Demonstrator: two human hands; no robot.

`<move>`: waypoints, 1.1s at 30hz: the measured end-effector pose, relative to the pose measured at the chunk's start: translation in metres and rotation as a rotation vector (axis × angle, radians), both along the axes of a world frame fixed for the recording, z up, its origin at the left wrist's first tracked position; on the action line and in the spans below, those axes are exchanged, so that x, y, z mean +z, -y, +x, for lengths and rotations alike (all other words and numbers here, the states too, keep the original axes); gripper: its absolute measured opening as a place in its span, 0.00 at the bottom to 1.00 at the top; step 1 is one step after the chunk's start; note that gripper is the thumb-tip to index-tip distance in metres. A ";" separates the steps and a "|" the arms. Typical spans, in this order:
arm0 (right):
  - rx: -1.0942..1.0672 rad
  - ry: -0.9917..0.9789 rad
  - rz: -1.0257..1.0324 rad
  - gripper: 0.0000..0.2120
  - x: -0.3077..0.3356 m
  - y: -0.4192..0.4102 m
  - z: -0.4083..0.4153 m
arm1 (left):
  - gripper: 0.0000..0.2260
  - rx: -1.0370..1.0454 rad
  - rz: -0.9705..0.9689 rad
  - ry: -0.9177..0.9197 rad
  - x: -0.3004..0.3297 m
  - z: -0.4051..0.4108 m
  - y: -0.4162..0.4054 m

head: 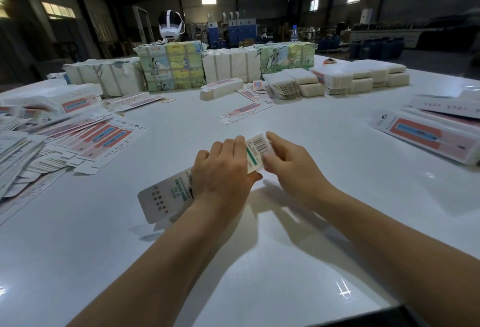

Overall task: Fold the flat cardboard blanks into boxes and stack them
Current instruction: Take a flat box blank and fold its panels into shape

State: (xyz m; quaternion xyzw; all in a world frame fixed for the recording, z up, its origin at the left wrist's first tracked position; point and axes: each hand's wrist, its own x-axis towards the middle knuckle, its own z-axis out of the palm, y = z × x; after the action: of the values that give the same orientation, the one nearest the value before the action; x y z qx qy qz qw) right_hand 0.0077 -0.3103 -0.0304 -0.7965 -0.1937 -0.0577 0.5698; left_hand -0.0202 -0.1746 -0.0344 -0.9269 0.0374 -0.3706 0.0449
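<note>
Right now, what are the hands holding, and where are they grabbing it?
A long cardboard blank. The left hand grips its middle, while the right hand pinches the far end with the barcode.

**Clearance around the work spot**

White table (285,261) bare from near edge up to both forearms, and on mid-table behind the hands up to a lone flat blank (245,111). Left side blocked: fanned spread of flat blanks (85,142) reaches close to the left hand (223,168). Right side: stack of folded boxes (426,137) at the edge, open lane between it and the right hand (288,163). Far side walled by strapped bundles (171,67) and white card stacks (363,77)
</note>
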 end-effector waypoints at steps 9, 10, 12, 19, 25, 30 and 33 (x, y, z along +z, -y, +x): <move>-0.247 0.194 0.020 0.08 -0.005 -0.001 -0.002 | 0.33 0.043 -0.092 -0.022 -0.002 0.006 -0.001; -0.247 0.210 0.012 0.08 -0.005 -0.002 -0.002 | 0.33 0.043 -0.091 -0.025 -0.002 0.005 -0.002; -0.240 0.228 0.006 0.09 -0.005 -0.002 -0.004 | 0.32 0.039 -0.092 -0.029 -0.002 0.004 -0.003; -0.204 0.232 0.049 0.07 -0.004 -0.002 -0.009 | 0.31 0.054 -0.086 -0.037 0.000 0.001 -0.001; -0.153 0.261 0.044 0.08 -0.003 0.000 -0.011 | 0.31 0.048 -0.072 -0.069 0.003 0.000 -0.005; 0.080 -0.120 0.342 0.10 0.003 0.003 -0.005 | 0.31 -0.015 -0.137 -0.064 0.009 0.000 -0.013; 0.159 -0.345 0.503 0.26 0.005 0.003 0.005 | 0.33 -0.148 -0.055 -0.084 0.005 0.000 -0.006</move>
State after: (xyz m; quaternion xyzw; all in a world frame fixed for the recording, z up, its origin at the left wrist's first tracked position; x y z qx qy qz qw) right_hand 0.0123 -0.3137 -0.0253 -0.6110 -0.1355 0.0772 0.7761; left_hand -0.0200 -0.1686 -0.0293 -0.9373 0.0973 -0.3345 -0.0096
